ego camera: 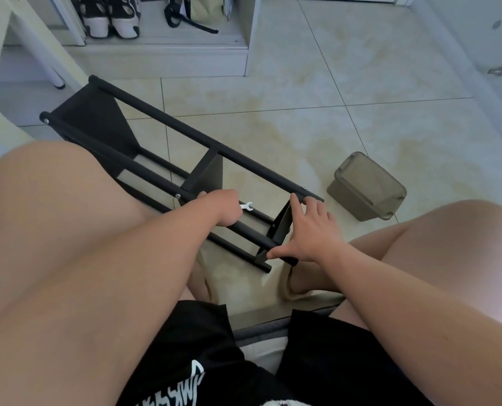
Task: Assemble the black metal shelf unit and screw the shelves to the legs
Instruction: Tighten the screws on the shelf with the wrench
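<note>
Head view: the shelf unit [168,118] lies on the floor [361,83], long way running up-left. The left hand [223,206] grips a small wrench [246,206] beside the near shelf [280,230]; the right hand [311,230] presses it, fingers straight.

At the right a brownish plastic box [367,187] w/ its lid on stands on the pale tiled floor [361,83]. At the back, a white cabinet [248,39] holds black & white sneakers [112,19] and a beige bag [206,7] w/ black strap. At the left is a white furniture leg [43,57].
</note>
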Available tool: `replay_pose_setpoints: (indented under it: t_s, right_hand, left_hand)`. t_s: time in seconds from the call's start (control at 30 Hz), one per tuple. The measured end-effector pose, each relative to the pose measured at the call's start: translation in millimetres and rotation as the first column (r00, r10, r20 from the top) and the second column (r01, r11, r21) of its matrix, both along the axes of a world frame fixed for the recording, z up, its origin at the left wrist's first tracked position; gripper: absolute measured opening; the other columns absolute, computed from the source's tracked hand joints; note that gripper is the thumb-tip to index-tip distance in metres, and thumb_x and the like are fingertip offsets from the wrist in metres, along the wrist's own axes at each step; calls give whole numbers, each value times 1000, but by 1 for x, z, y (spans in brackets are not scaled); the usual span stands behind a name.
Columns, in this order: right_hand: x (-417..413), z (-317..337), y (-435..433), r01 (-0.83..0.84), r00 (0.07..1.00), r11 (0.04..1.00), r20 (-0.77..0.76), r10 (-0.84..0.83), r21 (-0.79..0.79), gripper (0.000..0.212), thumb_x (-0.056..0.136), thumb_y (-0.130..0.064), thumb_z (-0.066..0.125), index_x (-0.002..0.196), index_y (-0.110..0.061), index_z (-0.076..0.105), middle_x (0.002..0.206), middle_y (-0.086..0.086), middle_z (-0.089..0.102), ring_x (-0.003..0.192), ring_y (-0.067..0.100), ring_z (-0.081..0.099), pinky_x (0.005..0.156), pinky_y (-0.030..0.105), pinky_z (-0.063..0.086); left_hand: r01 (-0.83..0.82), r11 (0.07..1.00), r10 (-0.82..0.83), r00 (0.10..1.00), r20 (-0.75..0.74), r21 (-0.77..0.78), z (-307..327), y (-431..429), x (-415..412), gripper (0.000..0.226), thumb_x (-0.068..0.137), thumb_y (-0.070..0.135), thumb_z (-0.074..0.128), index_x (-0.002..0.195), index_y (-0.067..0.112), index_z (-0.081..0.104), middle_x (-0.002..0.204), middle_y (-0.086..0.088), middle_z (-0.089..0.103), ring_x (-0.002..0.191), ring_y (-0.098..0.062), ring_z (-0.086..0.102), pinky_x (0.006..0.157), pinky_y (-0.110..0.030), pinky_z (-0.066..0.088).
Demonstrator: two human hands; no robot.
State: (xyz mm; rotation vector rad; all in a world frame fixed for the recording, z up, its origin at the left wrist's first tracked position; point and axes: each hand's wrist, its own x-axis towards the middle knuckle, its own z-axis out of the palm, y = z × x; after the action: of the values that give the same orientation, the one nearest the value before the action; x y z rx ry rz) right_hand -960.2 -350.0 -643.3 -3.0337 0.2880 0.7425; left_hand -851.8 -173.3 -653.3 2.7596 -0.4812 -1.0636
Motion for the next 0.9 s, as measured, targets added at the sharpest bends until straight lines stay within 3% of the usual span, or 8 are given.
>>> replay_pose_setpoints:
  t_s: [0.13,0.2,0.33,0.63,0.73,0.9]
  right_hand:
    - [-2,2,3,-47,999,998,-19,46,-42,155,46,-98,62,160,-12,-1,167,9,-11,154,35,-6,123,51,16]
    - [-5,1,6,-71,995,997,-72,69,-19,157,48,-98,60,160,-11,-8,166,9,-23,154,34,-14,125,54,10]
    - [-12,-3,7,-56,995,998,-86,58,22,160,51,-97,61,158,-9,-19,164,10,-30,153,33,-22,125,55,2]
    - [-2,-6,-6,-92,988,996,-123,93,12,161,52,-102,51,156,-5,-23,163,12,-31,153,33,-24,126,49,-4]
    - [-2,-8,-7,-94,987,995,-132,96,22,160,52,-101,51,155,-4,-23,163,13,-33,152,33,-25,126,48,-5]
    - [-1,-9,-9,-122,982,992,-145,122,13,158,54,-102,47,154,-1,-23,162,16,-33,151,36,-26,126,49,-4]
  left_hand:
    - [6,1000,-5,999,-32,15,5,4,-3,21,95,7,34,77,14,43,73,-4,47,62,-19,35,59,-34,26]
    - [6,1000,-6,999,-31,29,5,7,-9,18,94,8,34,85,14,48,77,-4,51,64,-19,39,69,-35,30]
    - [21,999,-21,1000,2,39,0,9,-17,23,91,8,33,99,13,53,86,-4,58,70,-19,45,86,-37,31]
    - [69,998,-69,997,27,6,-1,5,-14,29,94,10,35,106,12,61,98,-8,67,82,-26,52,100,-42,34]
    - [37,997,-37,999,-3,-75,-2,2,-12,25,97,14,42,100,12,67,95,-9,68,82,-27,53,92,-41,38]
    - [-9,967,-11,997,-78,-255,-5,-4,-8,20,94,17,56,85,15,74,88,-6,73,71,-19,59,63,-26,45]
